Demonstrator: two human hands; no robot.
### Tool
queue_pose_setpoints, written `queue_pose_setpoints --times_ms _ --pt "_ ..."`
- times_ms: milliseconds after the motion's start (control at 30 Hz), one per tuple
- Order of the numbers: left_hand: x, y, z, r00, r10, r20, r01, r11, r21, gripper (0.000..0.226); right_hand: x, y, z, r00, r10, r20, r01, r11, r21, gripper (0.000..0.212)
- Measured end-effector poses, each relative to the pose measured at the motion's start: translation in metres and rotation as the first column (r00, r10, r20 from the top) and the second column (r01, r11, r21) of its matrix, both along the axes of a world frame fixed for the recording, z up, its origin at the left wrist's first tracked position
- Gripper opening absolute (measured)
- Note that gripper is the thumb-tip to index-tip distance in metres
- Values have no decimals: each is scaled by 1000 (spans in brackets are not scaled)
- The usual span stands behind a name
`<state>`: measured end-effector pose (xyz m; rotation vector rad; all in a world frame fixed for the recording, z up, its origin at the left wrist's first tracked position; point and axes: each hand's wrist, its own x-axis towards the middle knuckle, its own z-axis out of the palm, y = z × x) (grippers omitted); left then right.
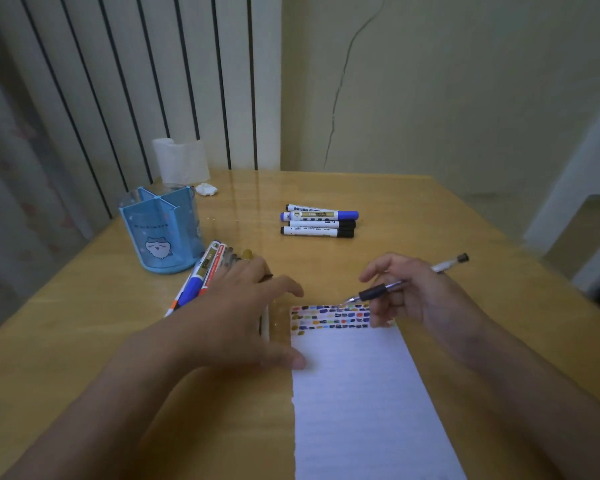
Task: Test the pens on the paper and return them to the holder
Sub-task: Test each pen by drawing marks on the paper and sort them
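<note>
The right hand (400, 294) pinches a clear pen (404, 284) in curled fingers, its tip just over the colour swatches at the top of the paper (354, 393), whose near end is cut off by the frame edge and whose top right corner the hand hides. The left hand (243, 303) lies spread and flat, thumb on the paper's left edge, covering most of a bunch of pens (201, 275) beside the blue holder (165, 233). Four markers (321, 221) lie well apart behind; their labels are unreadable
</note>
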<state>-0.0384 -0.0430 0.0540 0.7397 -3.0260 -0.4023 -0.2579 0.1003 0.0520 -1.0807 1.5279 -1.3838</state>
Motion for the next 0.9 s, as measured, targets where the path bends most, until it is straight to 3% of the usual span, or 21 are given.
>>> queue_pose_setpoints --times_ms 133,233,600,900 --pt "-6 5 -9 999 -29 36 33 994 -101 91 11 -2 -5 997 -25 -67 28 999 39 24" --pt "-9 7 -11 998 -38 43 44 990 -132 91 16 0 -10 993 -4 -121 5 1000 8 3" --pt "-14 12 -19 999 -48 3 48 990 -133 84 34 -4 -25 910 -51 -410 34 998 -49 12" --pt "-14 8 -19 999 -28 -22 25 993 -112 74 35 -5 -31 895 -64 -442 57 998 -30 15"
